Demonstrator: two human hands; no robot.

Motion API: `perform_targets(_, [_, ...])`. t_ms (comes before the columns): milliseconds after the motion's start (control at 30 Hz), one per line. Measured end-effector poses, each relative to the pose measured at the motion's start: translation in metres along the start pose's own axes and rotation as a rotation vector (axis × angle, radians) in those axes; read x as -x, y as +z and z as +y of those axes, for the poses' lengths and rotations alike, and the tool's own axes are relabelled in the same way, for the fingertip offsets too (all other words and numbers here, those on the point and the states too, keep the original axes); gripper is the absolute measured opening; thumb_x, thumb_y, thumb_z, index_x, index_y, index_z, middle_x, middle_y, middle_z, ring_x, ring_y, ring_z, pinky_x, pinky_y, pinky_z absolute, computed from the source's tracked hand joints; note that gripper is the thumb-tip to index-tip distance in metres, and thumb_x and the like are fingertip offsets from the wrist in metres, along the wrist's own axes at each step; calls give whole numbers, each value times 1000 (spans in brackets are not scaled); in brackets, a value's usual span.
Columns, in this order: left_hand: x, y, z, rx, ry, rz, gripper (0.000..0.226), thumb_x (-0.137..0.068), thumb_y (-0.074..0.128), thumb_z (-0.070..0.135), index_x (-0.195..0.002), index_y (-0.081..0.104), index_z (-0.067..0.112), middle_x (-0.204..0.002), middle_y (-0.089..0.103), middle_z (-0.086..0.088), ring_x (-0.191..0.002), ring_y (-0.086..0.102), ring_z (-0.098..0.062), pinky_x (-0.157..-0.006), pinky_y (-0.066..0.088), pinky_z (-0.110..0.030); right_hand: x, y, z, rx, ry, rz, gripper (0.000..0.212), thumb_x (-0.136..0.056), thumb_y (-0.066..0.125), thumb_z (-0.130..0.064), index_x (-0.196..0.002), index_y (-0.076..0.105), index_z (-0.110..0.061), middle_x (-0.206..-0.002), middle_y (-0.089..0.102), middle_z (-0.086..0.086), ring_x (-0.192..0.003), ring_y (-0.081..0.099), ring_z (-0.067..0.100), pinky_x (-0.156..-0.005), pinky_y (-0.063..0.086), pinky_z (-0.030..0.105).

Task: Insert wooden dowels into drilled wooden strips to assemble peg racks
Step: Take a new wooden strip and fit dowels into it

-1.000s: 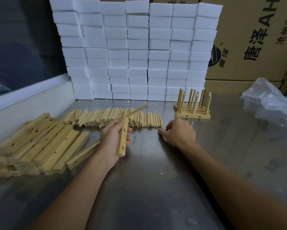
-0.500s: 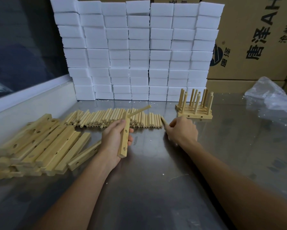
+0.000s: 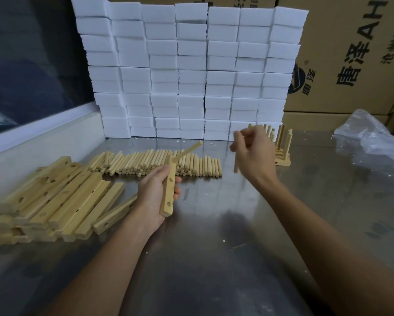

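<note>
Far left of the frame there's a messy pile of drilled strips (image 3: pixel 54 197) lying flat on the steel worktop (image 3: pixel 214 258), holes facing up on most of them. Just right of that, toward the middle, a long row of loose dowels (image 3: pixel 159 164) sits side by side on the worktop, in front of a wall of stacked white foam blocks (image 3: pixel 191 71).

Center of the frame, the left hand (image 3: pixel 153 197) has its fingers wrapped around one strip (image 3: pixel 168 192), holding it roughly upright above the worktop. That strip already has a fitted dowel (image 3: pixel 186 151) sticking out of its top hole, angled up and to the right. Lower holes on it look empty.

Right of center, the right hand (image 3: pixel 254 153) is raised off the worktop, fingers curled and pinching a single dowel (image 3: pixel 236 160) that hangs about vertical; it's motion-blurred, so the exact finger placement is hard to make out.

Just behind that hand sits a finished rack (image 3: pixel 282 147) with pegs standing up. Crumpled clear plastic (image 3: pixel 371 137) lies at the far right, with cardboard boxes (image 3: pixel 350 53) in the upper right.
</note>
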State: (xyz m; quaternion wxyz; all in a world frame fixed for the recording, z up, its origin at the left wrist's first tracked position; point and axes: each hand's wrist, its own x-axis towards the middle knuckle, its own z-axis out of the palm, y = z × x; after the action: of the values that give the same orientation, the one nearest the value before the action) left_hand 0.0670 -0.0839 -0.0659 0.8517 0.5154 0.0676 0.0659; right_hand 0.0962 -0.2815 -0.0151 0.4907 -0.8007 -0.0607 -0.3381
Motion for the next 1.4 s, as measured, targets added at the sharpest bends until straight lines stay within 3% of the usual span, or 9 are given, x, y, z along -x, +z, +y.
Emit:
perform_targets(167, [1, -2, 0, 7, -5, 6, 23, -102, 51, 17, -116, 61, 2, -73, 62, -13, -45, 52, -15, -38, 40, -20, 15, 12, -24, -75, -117, -137, 11, -102, 50, -31, -100, 56, -23, -72, 61, 0, -63, 58, 16, -64, 52, 39])
perform_targets(267, [0, -1, 1, 13, -3, 14, 22, -102, 51, 17, -115, 61, 2, -72, 62, -13, -44, 52, -15, -38, 40, -19, 21, 17, -30, -118, -60, -176, 14, -98, 57, -35, -94, 64, -23, -67, 66, 3, -63, 62, 19, -60, 51, 32])
perform_targets(400, [-1, -1, 0, 26, -3, 10, 21, -102, 51, 16, -114, 60, 2, -69, 61, -12, -43, 52, -15, -37, 40, -19, 22, 19, -29, -188, 64, -198, 17, -96, 63, -28, -90, 70, -14, -66, 70, 1, -53, 61, 2, -49, 43, 17])
perform_targets(633, [-1, -3, 0, 26, -7, 0, 20, -102, 51, 17, -112, 62, 4, -69, 63, -11, -45, 54, -15, -38, 41, -20, 19, 14, -24, -378, 205, -212, 23, -98, 48, -1, -104, 61, -20, -84, 73, 3, -63, 65, 11, -60, 52, 32])
perform_targets(833, [-1, -1, 1, 23, -13, 0, 18, -102, 50, 17, -109, 60, 4, -70, 62, -12, -44, 52, -15, -37, 40, -19, 15, 13, -19, -573, 393, -341, 46, -92, 34, 14, -122, 60, -10, -106, 73, 10, -76, 72, 20, -60, 52, 26])
perform_targets(967, [0, 0, 1, 23, -12, 5, 18, -102, 51, 16, -111, 60, 4, -71, 62, -12, -44, 52, -15, -38, 40, -18, 21, 15, -13, -432, 305, -397, 24, -95, 64, -15, -118, 61, -9, -98, 76, 5, -77, 75, 17, -60, 55, 20])
perform_targets(1067, [1, 0, 2, 19, -11, 7, 17, -102, 51, 16, -109, 61, 5, -72, 62, -13, -44, 52, -15, -38, 40, -19, 22, 17, -14, -430, 353, -442, 34, -101, 51, -37, -112, 64, -7, -93, 77, 7, -77, 75, 22, -61, 55, 24])
perform_targets(1167, [1, 1, 2, 24, -9, 15, 16, -101, 51, 16, -108, 61, 5, -71, 62, -13, -43, 52, -15, -37, 40, -18, 21, 18, -17, -472, 427, -454, 36, -105, 39, -30, -112, 63, -5, -93, 76, 11, -73, 73, 27, -60, 53, 28])
perform_targets(1400, [1, 1, 2, 22, -8, 13, 17, -102, 51, 16, -110, 61, 5, -69, 62, -12, -44, 53, -15, -38, 41, -18, 25, 17, -12, -326, 306, -408, 16, -104, 45, -24, -106, 50, -9, -78, 70, 6, -53, 57, 14, -49, 43, 20])
